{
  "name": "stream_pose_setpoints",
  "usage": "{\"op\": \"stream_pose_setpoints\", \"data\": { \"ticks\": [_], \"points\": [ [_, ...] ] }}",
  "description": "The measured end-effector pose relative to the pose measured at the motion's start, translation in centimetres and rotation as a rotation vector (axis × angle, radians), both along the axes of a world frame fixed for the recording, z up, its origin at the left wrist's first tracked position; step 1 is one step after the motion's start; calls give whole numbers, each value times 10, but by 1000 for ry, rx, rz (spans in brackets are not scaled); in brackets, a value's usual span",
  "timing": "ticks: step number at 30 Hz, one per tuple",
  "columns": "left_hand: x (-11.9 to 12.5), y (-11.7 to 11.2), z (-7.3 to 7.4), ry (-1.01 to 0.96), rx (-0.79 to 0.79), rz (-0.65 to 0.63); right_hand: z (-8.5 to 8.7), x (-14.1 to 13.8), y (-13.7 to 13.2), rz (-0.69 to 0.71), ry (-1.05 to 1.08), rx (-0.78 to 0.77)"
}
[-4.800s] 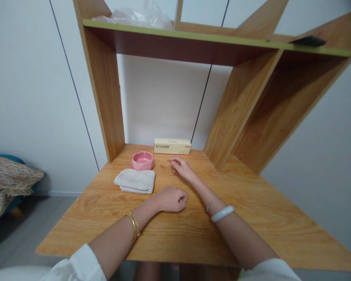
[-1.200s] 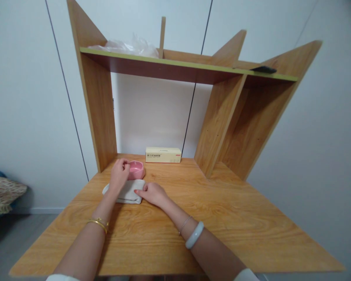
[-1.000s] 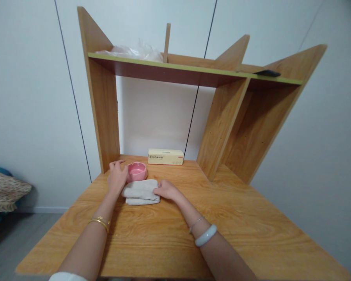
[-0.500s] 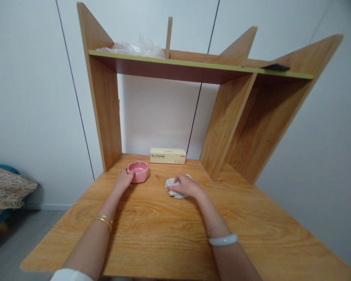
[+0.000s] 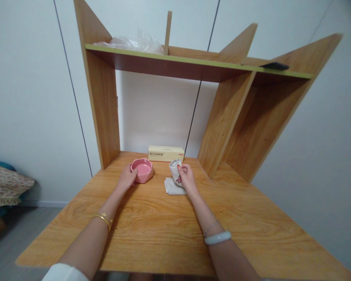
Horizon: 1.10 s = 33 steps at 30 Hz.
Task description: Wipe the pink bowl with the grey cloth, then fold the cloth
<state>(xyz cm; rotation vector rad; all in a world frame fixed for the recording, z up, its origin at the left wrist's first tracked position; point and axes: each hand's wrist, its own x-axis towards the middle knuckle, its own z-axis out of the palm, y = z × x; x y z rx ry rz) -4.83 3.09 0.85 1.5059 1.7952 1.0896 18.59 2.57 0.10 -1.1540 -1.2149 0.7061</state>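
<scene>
My left hand [image 5: 128, 177] grips the left side of a pink faceted ashtray [image 5: 143, 175], its thumb over the rim and the other fingers mostly hidden. The ashtray stands on or just above the desktop; I cannot tell which. My right hand [image 5: 187, 177] pinches a bunched pale grey cloth [image 5: 174, 167] between thumb and fingers, raised off the wood. Under it a flat folded part of grey cloth [image 5: 174, 187] lies on the desk. Whether the two parts are one piece is unclear. A gap separates the cloth from the ashtray.
A cream box [image 5: 166, 153] with printed lettering stands at the back of the wooden desk [image 5: 152, 234]. Above runs a shelf [image 5: 178, 60] bearing a clear plastic bag [image 5: 137, 42] and a dark flat object [image 5: 275, 66]. Upright panels flank the back; a patterned throw [image 5: 8, 183] is at far left.
My right hand has lifted and gathered part of the cloth, exposing the folded part beneath. The ashtray and my left hand have shifted slightly right. The view has moved a little.
</scene>
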Motion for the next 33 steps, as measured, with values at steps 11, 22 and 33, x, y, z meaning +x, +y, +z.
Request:
{"op": "stream_pose_setpoints", "data": {
  "ticks": [11,22,33],
  "points": [
    [48,-30,0,254,440,-400,-3,-17,-13,-112,-517,97],
    [69,-33,-13,48,419,-383,-7,-4,-12,-193,-673,-271],
    [67,-34,-13,-33,413,-393,-2,-8,-16,-239,-612,-179]
  ]
}}
